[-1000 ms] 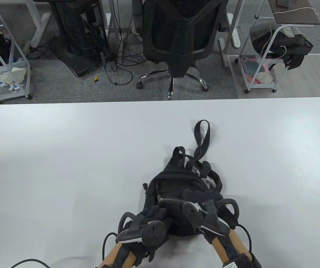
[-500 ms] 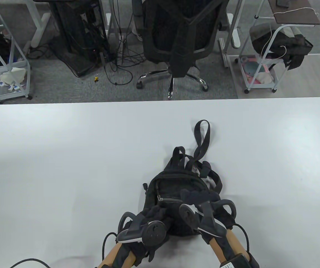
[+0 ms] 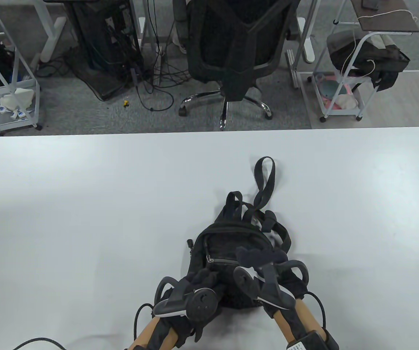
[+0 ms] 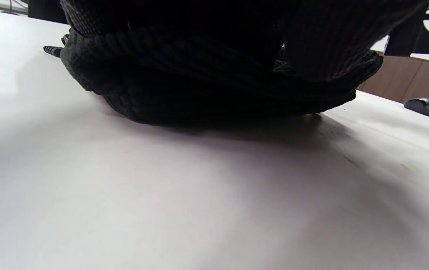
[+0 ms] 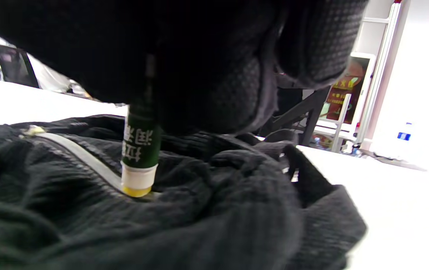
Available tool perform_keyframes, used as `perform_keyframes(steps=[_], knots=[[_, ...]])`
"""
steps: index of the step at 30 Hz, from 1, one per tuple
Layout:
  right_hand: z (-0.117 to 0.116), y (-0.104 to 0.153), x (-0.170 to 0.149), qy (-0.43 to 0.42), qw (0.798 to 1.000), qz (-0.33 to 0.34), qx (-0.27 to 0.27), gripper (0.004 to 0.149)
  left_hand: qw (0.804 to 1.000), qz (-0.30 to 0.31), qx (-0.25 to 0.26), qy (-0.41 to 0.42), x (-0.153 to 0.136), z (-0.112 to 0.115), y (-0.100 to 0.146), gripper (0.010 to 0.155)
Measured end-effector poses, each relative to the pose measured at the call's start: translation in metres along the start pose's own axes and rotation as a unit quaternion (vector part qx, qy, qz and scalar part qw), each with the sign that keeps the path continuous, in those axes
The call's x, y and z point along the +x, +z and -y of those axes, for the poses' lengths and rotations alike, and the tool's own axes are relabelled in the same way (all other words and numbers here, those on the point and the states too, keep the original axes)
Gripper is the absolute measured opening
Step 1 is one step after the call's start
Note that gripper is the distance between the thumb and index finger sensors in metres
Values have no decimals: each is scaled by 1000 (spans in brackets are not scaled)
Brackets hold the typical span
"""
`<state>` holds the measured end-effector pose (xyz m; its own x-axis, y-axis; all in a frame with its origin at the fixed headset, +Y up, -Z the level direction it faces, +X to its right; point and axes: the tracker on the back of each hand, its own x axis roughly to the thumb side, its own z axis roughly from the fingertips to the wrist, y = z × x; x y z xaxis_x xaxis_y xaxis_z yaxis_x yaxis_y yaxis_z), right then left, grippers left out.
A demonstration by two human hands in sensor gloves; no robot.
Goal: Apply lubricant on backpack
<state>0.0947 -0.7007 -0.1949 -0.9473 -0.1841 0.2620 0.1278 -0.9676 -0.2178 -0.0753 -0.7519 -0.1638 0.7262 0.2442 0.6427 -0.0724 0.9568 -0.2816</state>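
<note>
Backpack [image 3: 231,251] lies near the table's front edge, your right hand [image 3: 258,257], fingers clamped on the lubricant stick [image 5: 141,150], has slid left along the zipper [image 5: 83,157], left hand [image 3: 204,279] steadying with curled fingers, so coating is progressing.

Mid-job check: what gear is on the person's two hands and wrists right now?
Both the left hand and right hand wear black knit gloves. A black-and-grey ring-shaped tracker is strapped on each hand's back. Black cables run from the wrists.
</note>
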Motion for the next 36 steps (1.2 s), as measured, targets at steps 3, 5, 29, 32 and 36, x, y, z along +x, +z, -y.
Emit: perform_keyframes(steps=[3,5,29,32,36], knots=[[-1,0,1,-5,1000,1,-1,42,1000,0,0,2,0,0,0,63],[-2,-2,4,-6,1000,3,-2,42,1000,0,0,3,-1,0,0,63],[-3,-4,9,-65,998,11,-4,43,1000,1,0,-1,0,1,0,63],[-2,-4,8,-25,1000,4,-2,42,1000,-1,-1,-1,0,1,0,63],[-3,-4,10,-33,999,8,-6,42,1000,-1,-2,4,-1,1,0,63]])
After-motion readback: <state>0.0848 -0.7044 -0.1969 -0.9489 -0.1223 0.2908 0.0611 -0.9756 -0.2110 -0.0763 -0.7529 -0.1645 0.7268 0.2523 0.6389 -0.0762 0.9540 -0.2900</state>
